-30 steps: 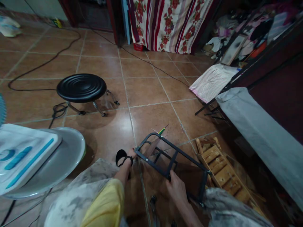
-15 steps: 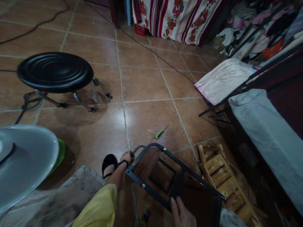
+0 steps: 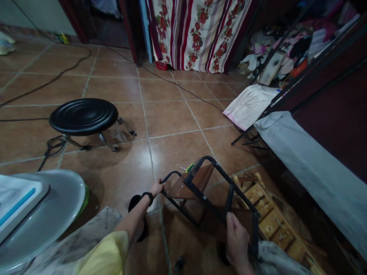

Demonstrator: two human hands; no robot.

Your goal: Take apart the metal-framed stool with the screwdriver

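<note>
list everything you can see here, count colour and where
metal frame: 1, black with brown panels, on floor by both hands
screwdriver: 1, green-yellow, floor behind frame
stool: 1, black, left
wooden rack: 1, tan, right of frame
curtain: 1, striped floral, top
cloth: 1, white-pink, right
cables: black, left floor
basin: 1, grey, lower left
left hand: grips frame's left end
right hand: grips frame's near bar
</note>
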